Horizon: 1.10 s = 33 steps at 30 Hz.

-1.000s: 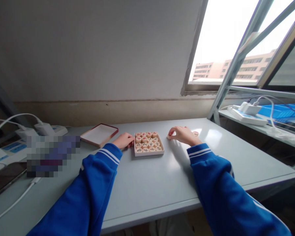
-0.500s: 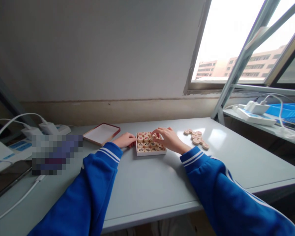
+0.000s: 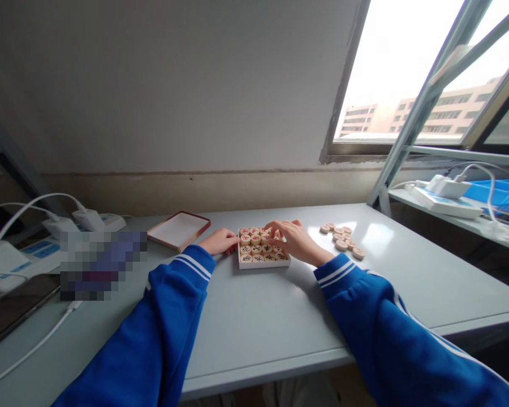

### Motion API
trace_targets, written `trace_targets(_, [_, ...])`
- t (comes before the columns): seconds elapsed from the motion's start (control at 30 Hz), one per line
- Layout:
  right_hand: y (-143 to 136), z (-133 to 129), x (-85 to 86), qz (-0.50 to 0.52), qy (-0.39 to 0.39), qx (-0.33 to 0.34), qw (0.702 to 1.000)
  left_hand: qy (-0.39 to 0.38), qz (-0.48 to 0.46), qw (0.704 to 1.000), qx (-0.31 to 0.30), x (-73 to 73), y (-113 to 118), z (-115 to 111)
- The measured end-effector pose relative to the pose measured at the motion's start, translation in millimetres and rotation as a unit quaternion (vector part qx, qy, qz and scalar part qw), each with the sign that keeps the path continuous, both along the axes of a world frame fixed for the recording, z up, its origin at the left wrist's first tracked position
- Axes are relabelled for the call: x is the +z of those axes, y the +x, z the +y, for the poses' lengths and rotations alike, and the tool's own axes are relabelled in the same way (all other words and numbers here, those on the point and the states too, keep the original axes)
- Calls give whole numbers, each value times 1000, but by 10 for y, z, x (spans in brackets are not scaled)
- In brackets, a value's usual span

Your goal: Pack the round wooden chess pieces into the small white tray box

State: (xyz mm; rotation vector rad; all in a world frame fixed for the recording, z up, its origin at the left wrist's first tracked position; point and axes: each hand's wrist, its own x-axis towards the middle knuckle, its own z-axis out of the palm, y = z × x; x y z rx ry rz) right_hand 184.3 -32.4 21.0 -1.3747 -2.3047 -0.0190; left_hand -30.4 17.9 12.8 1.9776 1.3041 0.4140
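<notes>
A small white-sided box stands on the desk, packed with rows of round wooden Chinese chess pieces bearing red and black characters. At the box's left wall, my left hand grips the edge with its fingers closed together. Over the right half of the box, my right hand is bent downward, thumb and fingers apart and touching the pieces. It covers several pieces at the back right. No piece shows lifted between its fingers. More loose Chinese chess pieces lie in a cluster right of the box.
The box lid lies upturned at the back left of the desk. Power strips with white chargers and cables crowd the left side, near a blurred-out item. A metal frame post rises at the right.
The tilted piece under my right fingers now lies flat in the box, and those fingers have spread slightly. My left hand stays at the box. The whole view has shifted a little.
</notes>
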Motion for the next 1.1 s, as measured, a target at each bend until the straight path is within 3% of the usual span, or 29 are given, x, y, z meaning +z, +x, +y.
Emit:
trace_targets(0.2, [94,55,48,3,35,-44,998,0,-3,1000,-2,-11,-11,11])
trace_targets(0.37, [517,126,110,-52,97,-260,959,6,-5,1000,-5,-31,-21,27])
trace_targets(0.43, [704,124,87,-113,50,-344,931,4,-11,1000,-3,-31,-18,25])
trace_targets(0.53, [872,109,27,-167,-27,-390,905,2,-15,1000,-1,-29,-13,19])
trace_targets(0.73, [851,137,-6,-182,-26,-349,919,10,-11,1000,-3,-47,-20,35])
trace_targets(0.87, [788,138,47,-132,-45,-325,935,11,-9,1000,-6,-58,-27,44])
trace_targets(1.0, [601,76,125,-18,-32,-176,984,6,-11,1000,-4,-45,-22,32])
trace_targets(1.1, [406,27,141,6,-2,-92,996,0,-15,1000,-6,-27,-18,19])
